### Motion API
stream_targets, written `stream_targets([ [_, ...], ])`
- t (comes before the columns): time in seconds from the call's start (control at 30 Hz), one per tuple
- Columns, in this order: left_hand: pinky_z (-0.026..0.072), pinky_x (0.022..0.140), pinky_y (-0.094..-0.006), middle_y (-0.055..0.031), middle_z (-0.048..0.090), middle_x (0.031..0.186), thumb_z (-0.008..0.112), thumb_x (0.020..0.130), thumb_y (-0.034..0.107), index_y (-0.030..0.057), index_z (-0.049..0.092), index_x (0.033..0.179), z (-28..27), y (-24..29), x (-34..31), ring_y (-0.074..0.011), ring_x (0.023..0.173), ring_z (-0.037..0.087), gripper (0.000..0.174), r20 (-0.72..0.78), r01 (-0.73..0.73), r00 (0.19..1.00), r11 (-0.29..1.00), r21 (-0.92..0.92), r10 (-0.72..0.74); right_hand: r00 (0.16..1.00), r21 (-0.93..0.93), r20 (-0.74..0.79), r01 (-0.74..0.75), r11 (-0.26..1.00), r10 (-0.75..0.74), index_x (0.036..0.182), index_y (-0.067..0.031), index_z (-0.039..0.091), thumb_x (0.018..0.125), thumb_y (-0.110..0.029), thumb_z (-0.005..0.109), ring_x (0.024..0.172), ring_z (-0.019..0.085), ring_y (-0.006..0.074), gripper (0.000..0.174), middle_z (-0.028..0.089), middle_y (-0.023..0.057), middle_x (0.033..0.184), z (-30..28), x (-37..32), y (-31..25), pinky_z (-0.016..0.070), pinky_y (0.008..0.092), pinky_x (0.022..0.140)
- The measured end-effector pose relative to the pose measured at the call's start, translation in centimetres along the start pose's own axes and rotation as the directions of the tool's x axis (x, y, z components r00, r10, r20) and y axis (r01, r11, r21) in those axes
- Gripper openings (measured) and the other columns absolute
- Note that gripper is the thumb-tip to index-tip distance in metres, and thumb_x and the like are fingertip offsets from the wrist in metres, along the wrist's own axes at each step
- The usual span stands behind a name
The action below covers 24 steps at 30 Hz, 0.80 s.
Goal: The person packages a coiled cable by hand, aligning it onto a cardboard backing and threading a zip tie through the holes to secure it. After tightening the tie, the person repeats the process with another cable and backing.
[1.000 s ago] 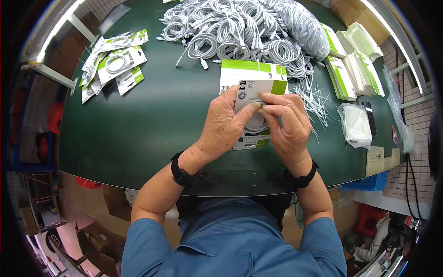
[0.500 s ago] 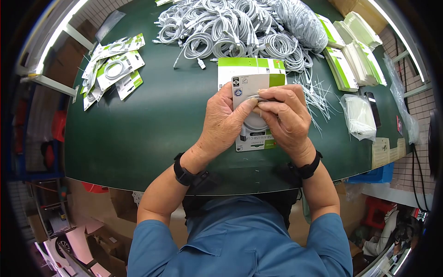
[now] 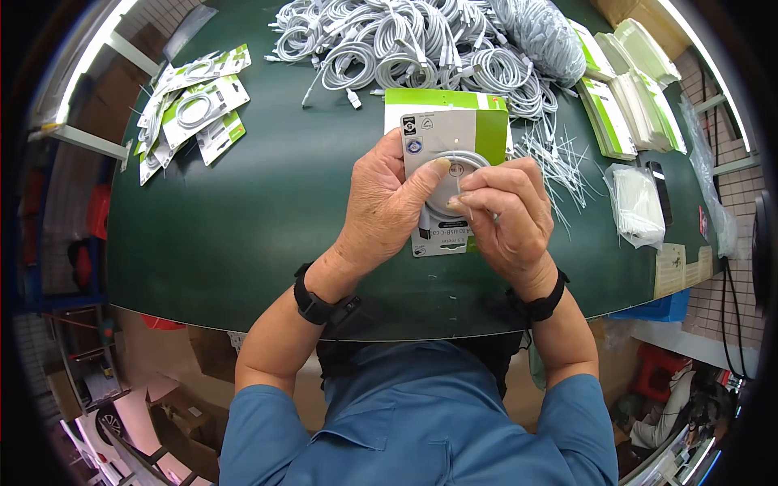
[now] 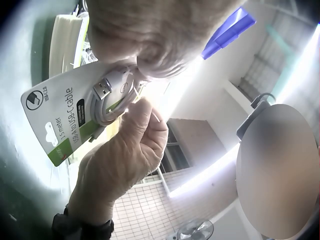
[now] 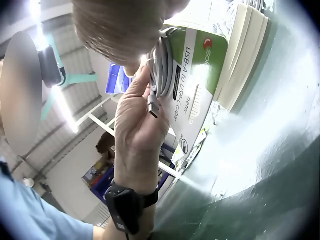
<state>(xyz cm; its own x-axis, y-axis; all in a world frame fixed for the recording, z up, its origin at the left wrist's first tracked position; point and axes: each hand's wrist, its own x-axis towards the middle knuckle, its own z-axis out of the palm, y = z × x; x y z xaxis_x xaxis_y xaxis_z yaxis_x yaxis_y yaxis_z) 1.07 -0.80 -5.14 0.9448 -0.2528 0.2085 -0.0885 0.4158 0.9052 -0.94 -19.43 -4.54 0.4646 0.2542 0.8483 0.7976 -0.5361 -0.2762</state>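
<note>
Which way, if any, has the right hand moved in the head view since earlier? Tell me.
Yes: against the cable pile, the right hand has shifted slightly back, away from it.

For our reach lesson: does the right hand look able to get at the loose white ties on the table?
Probably yes: the loose white ties lie openly just beyond the right hand, though its fingers are occupied at the coiled cable.

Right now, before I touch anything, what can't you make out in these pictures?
- Left hand's fingertips, head view: behind the held card.
- What the right hand pinches, head view: too thin, partly covered by its fingers; perhaps a thin tie.
- Part of the cable coil, left wrist view: covered by the left hand.
- Far side of the cable pile, head view: cut off by the top edge.
</note>
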Motion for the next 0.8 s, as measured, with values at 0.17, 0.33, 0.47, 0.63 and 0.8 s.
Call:
stream_targets([
  [0.17,0.0606,0.094,-0.0315,-0.0135,0.076,0.122,0.064,0.106,0.002,-0.0069,0.062,0.136,-0.07,-0.18,0.02,-0.0155,0.107,0.073,0.031,-0.005,-0.008,1.0,1.0,0.006,0.008,0.999,0.122,0.033,-0.014,0.992,0.01,0.094,-0.0088,0.07,0.075,-0.002,0.09,0.082,0.069,0.0232,0.029,0.077,0.004,0.099,-0.22,-0.1,-0.17,0.0534,0.0367,0.072],
  [0.33,0.0597,0.097,-0.0322,-0.0136,0.076,0.125,0.064,0.107,0.004,-0.0056,0.061,0.137,-0.6,-0.09,0.27,-0.0155,0.109,0.073,0.031,-0.005,0.033,0.999,0.999,0.016,-0.033,0.998,0.186,0.066,-0.01,0.982,-0.002,0.095,-0.0091,0.069,0.076,-0.004,0.09,0.081,0.07,0.0243,0.029,0.079,0.0051,0.102,-0.23,-0.24,-0.62,0.0547,0.0366,0.073],
  [0.47,0.0611,0.092,-0.0315,-0.0135,0.076,0.12,0.064,0.106,0.002,-0.0067,0.062,0.134,-0.2,-0.22,0.28,-0.0147,0.105,0.074,0.029,-0.032,0.016,0.999,1.0,0.02,-0.015,0.996,0.241,0.087,-0.028,0.97,0.007,0.095,-0.0091,0.069,0.077,-0.004,0.09,0.082,0.07,0.0247,0.028,0.079,0.0058,0.103,-0.2,-0.34,-0.66,0.0559,0.0367,0.073],
  [0.63,0.061,0.093,-0.0318,-0.0136,0.076,0.12,0.063,0.106,0.002,-0.0069,0.061,0.134,-0.11,-0.25,0.24,-0.0152,0.105,0.074,0.03,-0.031,0.031,0.999,0.999,0.009,-0.031,0.995,0.283,0.099,-0.041,0.958,0.014,0.095,-0.0085,0.068,0.077,-0.004,0.09,0.081,0.071,0.0256,0.029,0.08,0.0071,0.102,-0.06,-0.44,-0.64,0.0572,0.0369,0.073],
  [0.8,0.0607,0.094,-0.0319,-0.0141,0.075,0.122,0.063,0.106,0.002,-0.0067,0.06,0.135,-0.03,-0.52,0.27,-0.0158,0.106,0.073,0.031,-0.031,0.036,0.999,0.999,-0.001,-0.036,0.993,0.333,0.107,-0.078,0.94,0.045,0.097,-0.0063,0.067,0.082,-0.001,0.088,0.082,0.074,0.0277,0.026,0.08,0.0106,0.101,0.04,-0.3,-0.84,0.0599,0.0383,0.074],
])
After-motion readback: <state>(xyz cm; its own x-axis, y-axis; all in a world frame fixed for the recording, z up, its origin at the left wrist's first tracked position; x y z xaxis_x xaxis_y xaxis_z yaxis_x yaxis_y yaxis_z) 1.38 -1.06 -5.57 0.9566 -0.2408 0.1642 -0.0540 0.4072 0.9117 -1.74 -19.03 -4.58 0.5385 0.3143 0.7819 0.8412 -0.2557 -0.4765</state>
